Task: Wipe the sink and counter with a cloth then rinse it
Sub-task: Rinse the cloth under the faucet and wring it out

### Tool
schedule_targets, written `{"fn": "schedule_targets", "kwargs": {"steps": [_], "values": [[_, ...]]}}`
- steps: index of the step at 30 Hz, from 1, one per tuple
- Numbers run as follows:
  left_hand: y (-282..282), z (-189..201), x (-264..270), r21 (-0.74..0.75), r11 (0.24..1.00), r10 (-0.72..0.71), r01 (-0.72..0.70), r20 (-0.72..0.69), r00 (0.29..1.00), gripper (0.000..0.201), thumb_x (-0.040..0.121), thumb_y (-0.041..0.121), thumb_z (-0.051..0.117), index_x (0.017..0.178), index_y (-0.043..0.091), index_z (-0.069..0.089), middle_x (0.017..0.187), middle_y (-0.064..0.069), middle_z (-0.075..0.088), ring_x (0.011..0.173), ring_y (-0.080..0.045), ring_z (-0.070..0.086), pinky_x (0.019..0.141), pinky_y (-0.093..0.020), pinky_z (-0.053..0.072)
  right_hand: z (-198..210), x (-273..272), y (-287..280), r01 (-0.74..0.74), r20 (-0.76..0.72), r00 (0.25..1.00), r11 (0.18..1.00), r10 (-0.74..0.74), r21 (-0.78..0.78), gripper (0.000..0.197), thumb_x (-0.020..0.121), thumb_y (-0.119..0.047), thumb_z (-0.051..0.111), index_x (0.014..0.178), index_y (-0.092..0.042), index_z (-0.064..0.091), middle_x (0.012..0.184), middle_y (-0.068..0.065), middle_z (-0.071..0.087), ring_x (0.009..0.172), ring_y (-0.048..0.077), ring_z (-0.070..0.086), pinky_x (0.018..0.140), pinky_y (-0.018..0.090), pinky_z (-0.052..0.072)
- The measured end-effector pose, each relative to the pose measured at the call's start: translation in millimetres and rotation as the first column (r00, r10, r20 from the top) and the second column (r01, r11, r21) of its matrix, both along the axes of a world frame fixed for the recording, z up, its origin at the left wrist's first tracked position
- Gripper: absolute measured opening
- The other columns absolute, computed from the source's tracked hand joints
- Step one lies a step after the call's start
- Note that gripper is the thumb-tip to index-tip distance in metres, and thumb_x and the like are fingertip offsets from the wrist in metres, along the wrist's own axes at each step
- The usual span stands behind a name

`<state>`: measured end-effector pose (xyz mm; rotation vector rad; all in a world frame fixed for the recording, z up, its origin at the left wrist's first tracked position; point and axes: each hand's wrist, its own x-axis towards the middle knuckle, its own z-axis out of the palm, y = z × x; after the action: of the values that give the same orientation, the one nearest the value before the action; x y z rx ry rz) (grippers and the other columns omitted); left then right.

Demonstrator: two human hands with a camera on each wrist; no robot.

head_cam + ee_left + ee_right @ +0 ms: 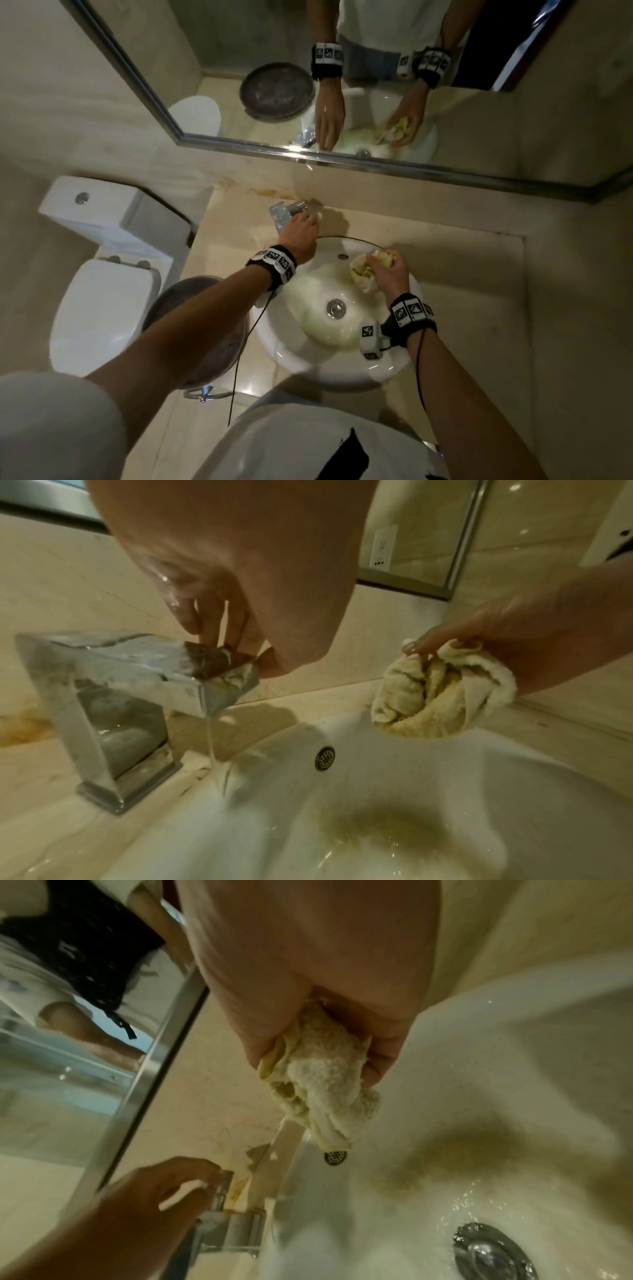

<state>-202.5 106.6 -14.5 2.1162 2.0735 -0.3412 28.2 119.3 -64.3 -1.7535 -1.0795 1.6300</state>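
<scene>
Pale yellow terry cloth (441,693) is bunched in the right hand (390,270), whose fingers and thumb are curled round it; the cloth hangs above the back right part of the white sink (342,363), close to the overflow hole (324,758) and clear of the basin surface. The left hand (301,229) reaches to the chrome faucet (113,696) at the back left of the beige counter (462,274); its fingertips (219,634) rest on the top of the faucet lever, with the fingers bent downward and not closed round it. A thin stream of water (210,739) runs from the spout onto the sink rim. The basin holds a yellowish stain around the drain (336,308). A mirror (342,68) is mounted above the counter. A white toilet (102,301) stands to the left.
</scene>
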Motion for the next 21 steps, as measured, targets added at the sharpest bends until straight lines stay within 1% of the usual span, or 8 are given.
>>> {"fn": "schedule_targets", "kwargs": {"steps": [5, 8, 10, 13, 15, 16, 18, 21], "values": [[6.3, 21.0, 12.5, -0.187, 0.969, 0.21, -0.159, 0.297, 0.932, 0.053, 0.083, 0.046, 0.048, 0.124, 0.017, 0.062, 0.132, -0.006, 0.06, 0.125, -0.028, 0.047, 0.105, -0.042, 0.039, 25.3, -3.5, -9.8, -0.08, -0.059, 0.995, 0.993, 0.086, 0.086, 0.044, 0.077, -0.032, 0.084, 0.112, -0.02, 0.06, 0.106, 0.006, 0.07, 0.101, 0.028, 0.069, 0.09, 0.049, 0.058], [-6.2, 40.4, 31.8, -0.415, 0.903, 0.393, -0.114, 0.69, 0.608, 0.054, 0.088, 0.054, 0.047, 0.137, 0.031, 0.05, 0.143, 0.0, 0.05, 0.129, -0.022, 0.045, 0.104, -0.04, 0.039, 41.8, -12.8, -13.7, -0.124, -0.145, 0.98, 0.989, 0.136, 0.085, 0.051, 0.073, -0.039, 0.086, 0.114, -0.025, 0.059, 0.112, 0.007, 0.072, 0.103, 0.028, 0.071, 0.091, 0.053, 0.058], [-18.8, 47.2, 41.9, -0.487, 0.869, 0.48, -0.093, 0.78, 0.401, 0.054, 0.085, 0.058, 0.05, 0.135, 0.037, 0.048, 0.143, 0.003, 0.049, 0.129, -0.02, 0.045, 0.109, -0.044, 0.036, 50.2, -19.9, -17.1, -0.129, -0.226, 0.964, 0.989, 0.141, 0.068, 0.056, 0.071, -0.046, 0.086, 0.115, -0.026, 0.059, 0.114, 0.009, 0.073, 0.104, 0.029, 0.072, 0.092, 0.054, 0.057], [-33.2, 47.2, 42.6, -0.534, 0.833, 0.553, -0.142, 0.797, 0.245, 0.069, 0.08, 0.073, 0.057, 0.135, 0.031, 0.053, 0.131, 0.008, 0.059, 0.119, -0.013, 0.056, 0.108, -0.039, 0.042, 66.5, -25.0, -27.4, -0.123, -0.333, 0.935, 0.992, 0.125, 0.029, 0.042, 0.087, -0.03, 0.076, 0.121, -0.014, 0.058, 0.115, 0.016, 0.072, 0.098, 0.023, 0.074, 0.086, 0.04, 0.061], [-44.6, 46.2, 37.2, -0.571, 0.812, 0.584, -0.123, 0.791, 0.185, 0.067, 0.076, 0.082, 0.055, 0.125, 0.037, 0.06, 0.125, 0.007, 0.067, 0.114, -0.013, 0.063, 0.102, -0.038, 0.049, 71.2, -24.4, -33.2, -0.141, -0.4, 0.909, 0.99, 0.118, -0.028, 0.042, 0.092, -0.029, 0.072, 0.125, -0.008, 0.056, 0.113, 0.013, 0.072, 0.094, 0.016, 0.075, 0.079, 0.032, 0.061], [-51.1, 47.9, 35.8, -0.572, 0.812, 0.583, -0.112, 0.796, 0.161, 0.058, 0.079, 0.079, 0.055, 0.118, 0.037, 0.064, 0.12, 0.007, 0.07, 0.11, -0.013, 0.066, 0.098, -0.035, 0.051, 70.7, -23.5, -34.9, -0.132, -0.448, 0.89, 0.988, 0.084, -0.077, 0.051, 0.089, -0.032, 0.075, 0.128, -0.006, 0.056, 0.115, 0.014, 0.072, 0.099, 0.02, 0.074, 0.083, 0.037, 0.061], [-61.3, 43.3, 34.2, -0.535, 0.835, 0.55, -0.133, 0.823, 0.14, 0.044, 0.088, 0.064, 0.059, 0.108, 0.027, 0.07, 0.104, 0.005, 0.073, 0.093, -0.011, 0.068, 0.084, -0.028, 0.052, 73.2, -21.0, -41.3, -0.133, -0.496, 0.866, 0.984, 0.058, -0.117, 0.06, 0.082, -0.032, 0.082, 0.132, -0.009, 0.057, 0.119, 0.016, 0.072, 0.108, 0.032, 0.071, 0.094, 0.05, 0.057], [-69.5, 36.0, 37.0, -0.403, 0.856, 0.47, -0.323, 0.867, 0.167, 0.041, 0.093, 0.047, 0.062, 0.109, 0.01, 0.069, 0.089, 0.0, 0.069, 0.075, -0.012, 0.062, 0.064, -0.021, 0.047, 71.5, -15.1, -51.1, -0.091, -0.403, 0.913, 0.994, 0.056, -0.069, 0.054, 0.084, -0.025, 0.081, 0.13, -0.012, 0.057, 0.12, 0.013, 0.072, 0.106, 0.03, 0.072, 0.093, 0.052, 0.057]]}}
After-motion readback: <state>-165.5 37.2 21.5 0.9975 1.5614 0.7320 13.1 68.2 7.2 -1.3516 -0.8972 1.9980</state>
